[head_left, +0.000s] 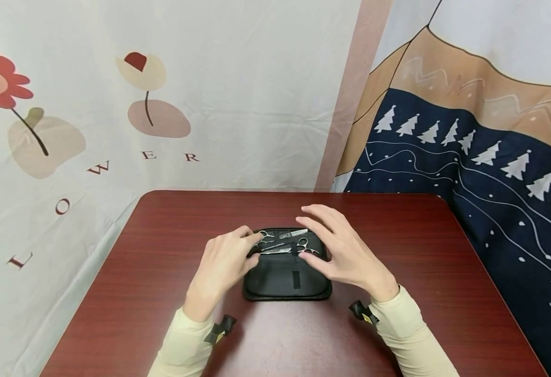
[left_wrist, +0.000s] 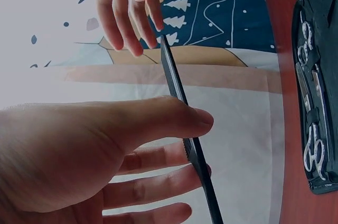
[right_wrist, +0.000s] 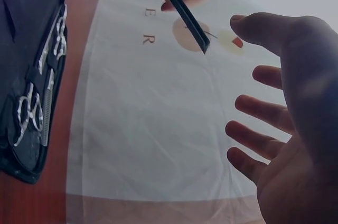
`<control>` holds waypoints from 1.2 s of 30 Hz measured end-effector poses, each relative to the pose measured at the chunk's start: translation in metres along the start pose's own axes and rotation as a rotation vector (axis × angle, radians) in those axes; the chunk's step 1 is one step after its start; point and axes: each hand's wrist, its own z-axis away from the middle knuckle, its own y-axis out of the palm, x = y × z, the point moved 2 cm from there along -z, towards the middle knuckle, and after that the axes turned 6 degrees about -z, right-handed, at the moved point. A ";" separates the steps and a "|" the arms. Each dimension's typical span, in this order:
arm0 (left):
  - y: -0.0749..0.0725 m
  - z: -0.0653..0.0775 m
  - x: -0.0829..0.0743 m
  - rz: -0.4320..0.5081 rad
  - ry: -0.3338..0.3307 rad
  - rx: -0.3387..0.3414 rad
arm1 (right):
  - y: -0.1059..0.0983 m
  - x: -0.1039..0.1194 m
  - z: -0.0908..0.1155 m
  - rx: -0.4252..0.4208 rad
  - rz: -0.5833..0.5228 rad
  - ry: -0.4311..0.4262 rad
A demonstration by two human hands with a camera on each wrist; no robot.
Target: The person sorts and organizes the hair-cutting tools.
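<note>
My left hand (head_left: 221, 260) pinches a slim black comb (left_wrist: 173, 73) between thumb and fingers; fine teeth show near the thumb in the left wrist view. The comb is held above an open black zip case (head_left: 275, 280) on the table. My right hand (head_left: 351, 254) hovers over the case's right side, fingers spread and holding nothing. Two pairs of silver scissors (right_wrist: 22, 115) lie strapped in the far half of the case, handles at opposite ends. Beside them is a silver toothed tool (right_wrist: 47, 110), its exact kind unclear.
The case lies on a reddish-brown wooden table (head_left: 153, 272) with rounded far corners. Behind the table hangs a pale printed cloth (head_left: 256, 104), with a navy and tan tree-patterned cloth (head_left: 412, 157) to the right. Dark wrist cameras (head_left: 362, 311) sit at both cuffs.
</note>
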 end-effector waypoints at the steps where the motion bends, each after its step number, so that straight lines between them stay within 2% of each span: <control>1: 0.000 0.000 -0.001 -0.002 0.002 0.003 | 0.002 0.000 0.000 0.008 0.005 -0.004; 10: 0.003 -0.001 -0.006 -0.016 0.022 0.021 | 0.018 0.000 0.002 0.093 0.040 -0.019; 22: 0.004 -0.001 -0.013 -0.011 0.074 0.003 | 0.034 0.002 0.004 0.094 0.030 -0.124; 31: 0.004 -0.001 -0.016 -0.014 0.096 -0.012 | 0.037 0.004 0.006 0.149 0.081 -0.087; 36: 0.004 -0.001 -0.017 -0.008 0.095 -0.008 | 0.037 0.005 0.006 0.158 0.059 -0.083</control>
